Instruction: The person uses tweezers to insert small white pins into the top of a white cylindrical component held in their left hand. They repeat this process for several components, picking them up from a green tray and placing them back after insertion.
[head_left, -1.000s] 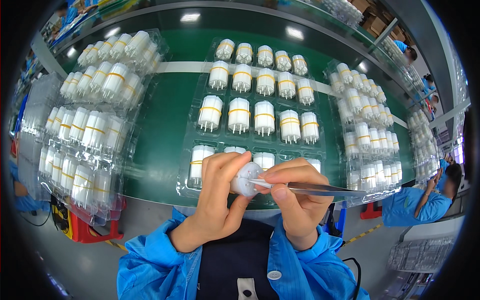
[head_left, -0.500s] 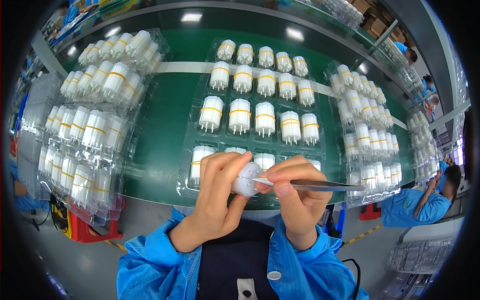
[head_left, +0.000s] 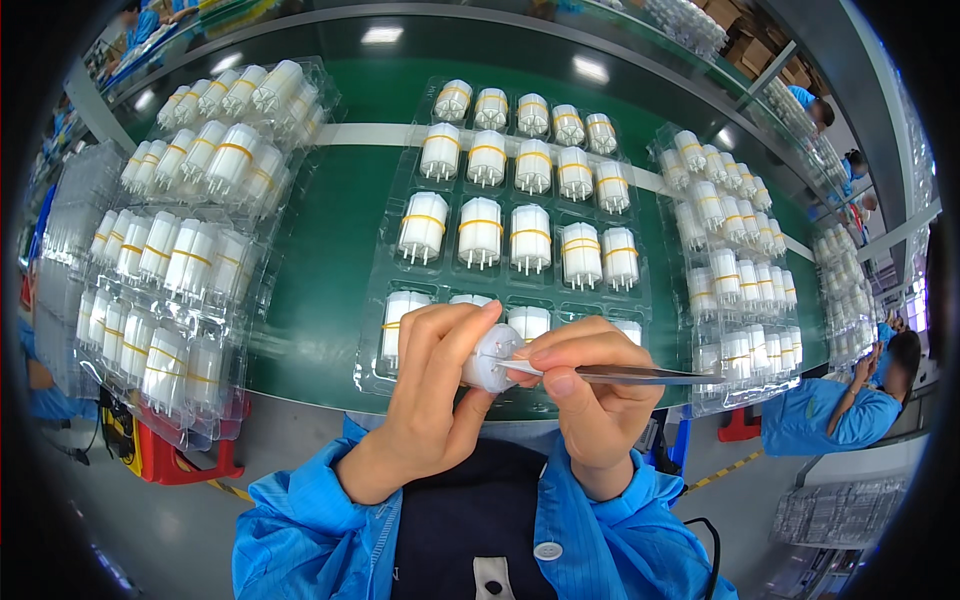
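My left hand [head_left: 432, 385] is closed around a white plastic cylinder [head_left: 490, 358], its round end face turned toward the right. A pair of metal tweezers [head_left: 640, 375] lies in the pinch of my right hand [head_left: 598, 395]. The pale tip of the tweezers touches or nearly touches the middle of that end face; contact is hard to make out. Behind both hands lies a clear plastic tray [head_left: 375, 290] with rows of white cylinders [head_left: 479, 230], each with a yellow band and metal pins. My hands partly cover its nearest row.
Stacked trays of the same cylinders stand at the left [head_left: 190, 255] and at the right [head_left: 735, 275] on the green table [head_left: 320, 250]. A red stool [head_left: 165, 455] is below the left edge. A co-worker in a blue jacket [head_left: 835, 415] sits at the far right.
The tweezers and right hand have shifted very slightly at the cylinder's end face, and the cylinder has tilted a little. My left hand keeps its hold.
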